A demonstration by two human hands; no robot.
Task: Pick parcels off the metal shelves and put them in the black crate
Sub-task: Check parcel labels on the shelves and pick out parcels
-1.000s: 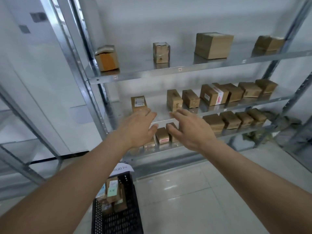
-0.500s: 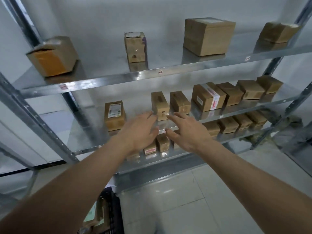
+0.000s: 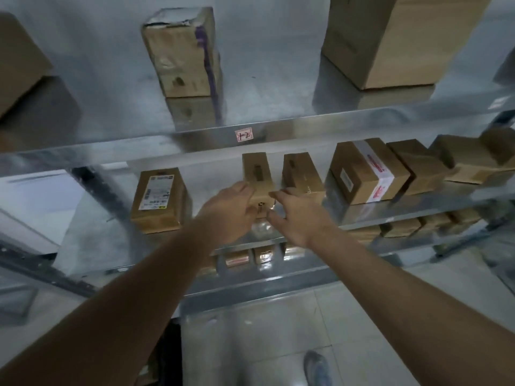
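Brown cardboard parcels line the metal shelves (image 3: 418,203), and the narrow parcel (image 3: 257,176) on the middle level is the landmark: both hands meet at its near end. The left hand (image 3: 232,210) comes in from the parcel's left, fingers curved along that side with the thumb at the front face. The right hand (image 3: 295,215) comes in from the parcel's right, its fingers spread and bent toward the near right corner, thumb low by the front edge. Whether either hand has actually closed on the cardboard I cannot tell; the parcel sits flat on the shelf.

Just right of that parcel stands a similar small box (image 3: 299,174), and further right a larger box with white and red tape (image 3: 365,171), then more brown boxes. Well to the parcel's left sits a box with a printed label (image 3: 160,199). On the level above it stands a tall taped box (image 3: 184,51), with a handwritten tag (image 3: 244,134) on the shelf lip. Below it, small boxes (image 3: 263,254) rest on the lower level. The black crate (image 3: 170,355) shows only as a dark edge far below the parcel, near the left forearm, beside a shoe (image 3: 317,367) on the tiled floor.
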